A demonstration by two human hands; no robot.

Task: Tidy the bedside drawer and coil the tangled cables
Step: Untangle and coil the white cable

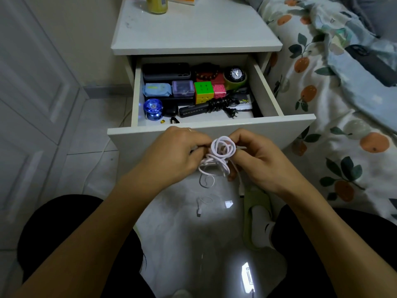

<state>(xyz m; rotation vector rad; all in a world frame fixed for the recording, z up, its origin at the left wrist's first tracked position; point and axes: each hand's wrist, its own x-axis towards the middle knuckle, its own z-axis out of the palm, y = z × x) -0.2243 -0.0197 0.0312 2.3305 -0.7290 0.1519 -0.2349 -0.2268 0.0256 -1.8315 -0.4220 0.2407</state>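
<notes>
Both hands hold a tangled white cable [221,154] in front of the open bedside drawer [214,130]. My left hand [174,153] pinches the bundle from the left, and my right hand [257,160] grips it from the right, with a small loop above the fingers. Loose ends with connectors hang down toward the floor. Inside the drawer lie a black power strip with a coiled black cord [214,105], a colourful cube [203,91], a blue yo-yo [153,108], a watch on a tape roll [235,76], a bead bracelet [207,75] and small boxes.
The white nightstand top [193,29] carries a yellow bottle [156,4]. A bed with an orange-print cover [333,104] is on the right. White wardrobe doors [32,93] stand on the left. My knees and a green slipper [255,211] are over the glossy floor.
</notes>
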